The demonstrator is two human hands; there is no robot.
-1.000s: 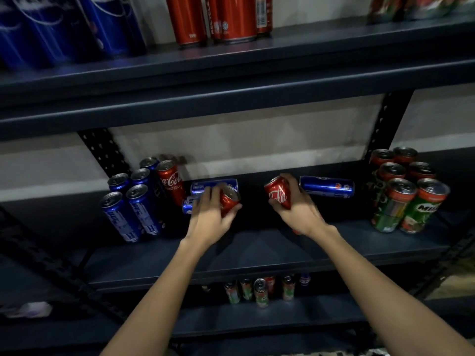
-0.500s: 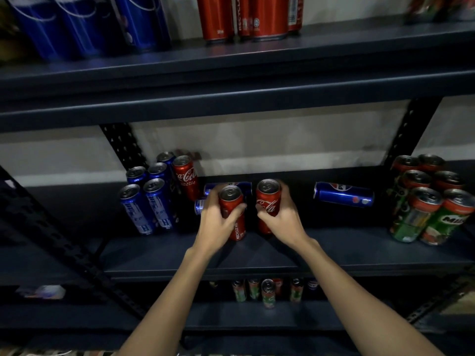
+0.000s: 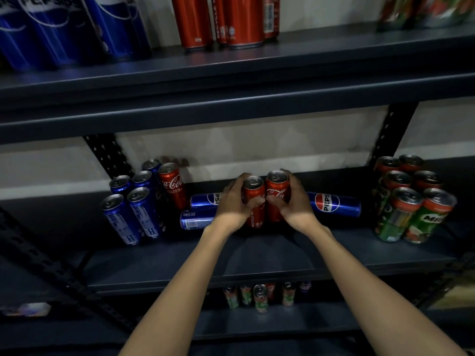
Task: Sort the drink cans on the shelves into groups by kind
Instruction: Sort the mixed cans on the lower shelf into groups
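On the middle shelf (image 3: 257, 263) my left hand (image 3: 232, 204) grips one upright red Coca-Cola can (image 3: 253, 191) and my right hand (image 3: 295, 204) grips a second red Coca-Cola can (image 3: 277, 186). The two cans stand side by side, touching. A third Coca-Cola can (image 3: 172, 185) stands at the left beside several upright blue Pepsi cans (image 3: 133, 204). Two blue Pepsi cans (image 3: 203, 209) lie on their sides behind my left hand, and another Pepsi can (image 3: 334, 204) lies to the right of my right hand.
Several green Milo cans (image 3: 408, 201) stand grouped at the right of the middle shelf. The top shelf (image 3: 257, 68) carries blue Pepsi cans (image 3: 64, 29), red cans (image 3: 226, 21) and green cans (image 3: 424, 11). Mixed cans (image 3: 259, 296) stand on the lower shelf.
Both hands tipped their red cans from lying to upright and brought them together at the shelf's middle, pushing them a little further back.
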